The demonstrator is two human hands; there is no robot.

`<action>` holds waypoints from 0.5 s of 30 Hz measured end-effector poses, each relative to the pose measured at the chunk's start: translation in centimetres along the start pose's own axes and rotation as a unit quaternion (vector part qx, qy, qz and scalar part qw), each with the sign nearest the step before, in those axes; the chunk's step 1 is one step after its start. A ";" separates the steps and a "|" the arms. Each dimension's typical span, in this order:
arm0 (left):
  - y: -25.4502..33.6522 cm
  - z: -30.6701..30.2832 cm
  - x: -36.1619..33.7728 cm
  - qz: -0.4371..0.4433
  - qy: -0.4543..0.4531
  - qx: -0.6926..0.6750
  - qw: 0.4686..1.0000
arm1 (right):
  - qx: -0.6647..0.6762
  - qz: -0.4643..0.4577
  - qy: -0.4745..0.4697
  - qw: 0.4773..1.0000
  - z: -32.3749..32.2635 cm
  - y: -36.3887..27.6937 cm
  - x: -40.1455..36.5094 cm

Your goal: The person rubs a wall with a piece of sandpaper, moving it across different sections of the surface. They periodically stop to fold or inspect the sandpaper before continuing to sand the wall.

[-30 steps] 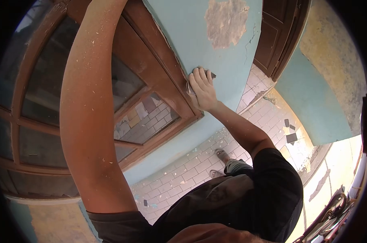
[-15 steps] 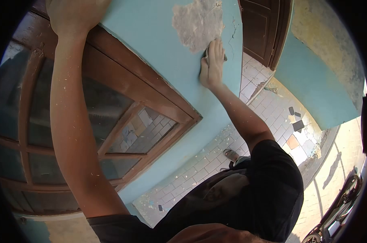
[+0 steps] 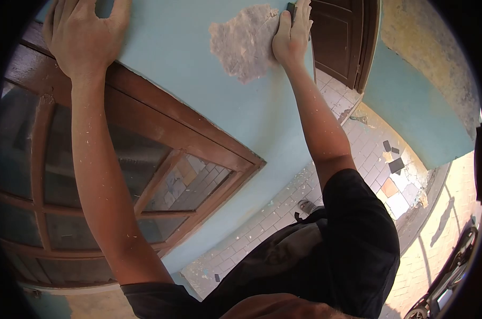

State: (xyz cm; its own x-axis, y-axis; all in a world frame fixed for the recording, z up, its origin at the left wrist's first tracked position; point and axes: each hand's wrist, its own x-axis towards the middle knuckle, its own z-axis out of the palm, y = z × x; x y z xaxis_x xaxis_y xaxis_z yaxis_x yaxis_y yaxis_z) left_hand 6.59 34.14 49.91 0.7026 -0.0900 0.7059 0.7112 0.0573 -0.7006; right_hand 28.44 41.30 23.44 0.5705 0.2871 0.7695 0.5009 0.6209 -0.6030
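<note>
My right hand (image 3: 293, 40) presses a dark piece of what looks like sandpaper (image 3: 291, 9) against the light blue wall (image 3: 182, 40), near the wall's right edge. Just left of it is a bare, rough patch (image 3: 245, 42) where the paint is gone. My left hand (image 3: 86, 40) rests on the upper left of the wall, by the top of the brown window frame (image 3: 182, 127). Its thumb is spread away from the fingers and it holds nothing; the fingertips run out of view. Pale dust and specks cover both hands and forearms.
Below the wall, paint flakes and dark square pieces (image 3: 396, 165) lie on the tiled floor (image 3: 235, 247). A brown door (image 3: 336, 40) stands beyond the wall's right edge. Another partly peeled wall (image 3: 416, 117) is at right, and a parked motorcycle (image 3: 448, 282) at lower right.
My right hand has moved up and right along the wall with the sandpaper, from below the bare patch to its right side. My left hand shows lower in view, its spread fingers now visible.
</note>
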 end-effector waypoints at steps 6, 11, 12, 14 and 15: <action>-2.5 3.2 -1.5 -0.066 -0.027 -0.148 0.986 | -0.003 -0.029 -0.111 0.993 -1.2 -0.2 -16.3; -4.5 5.2 -2.4 -0.056 -0.037 -0.348 0.935 | -0.020 -0.049 -0.044 0.998 -0.4 -0.2 -1.3; -1.4 1.6 -0.9 -0.038 -0.030 -0.173 0.984 | -0.019 -0.050 -0.044 0.998 0.0 0.1 -0.8; 0.3 -0.5 -0.4 -0.016 -0.028 0.007 0.999 | 0.000 -0.059 0.005 0.998 0.4 0.2 -0.8; 0.2 -0.4 -0.3 -0.014 -0.027 0.007 1.000 | 0.009 -0.085 0.018 0.996 0.5 -0.2 -4.9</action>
State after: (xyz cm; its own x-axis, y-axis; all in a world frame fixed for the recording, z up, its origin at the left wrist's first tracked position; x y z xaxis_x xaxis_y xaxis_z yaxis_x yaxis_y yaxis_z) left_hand 6.50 33.78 49.48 0.6824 -0.0384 0.7299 0.7306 0.0688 -0.6794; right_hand 25.28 40.13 19.88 0.5014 0.1505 0.8520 0.5804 0.6718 -0.4602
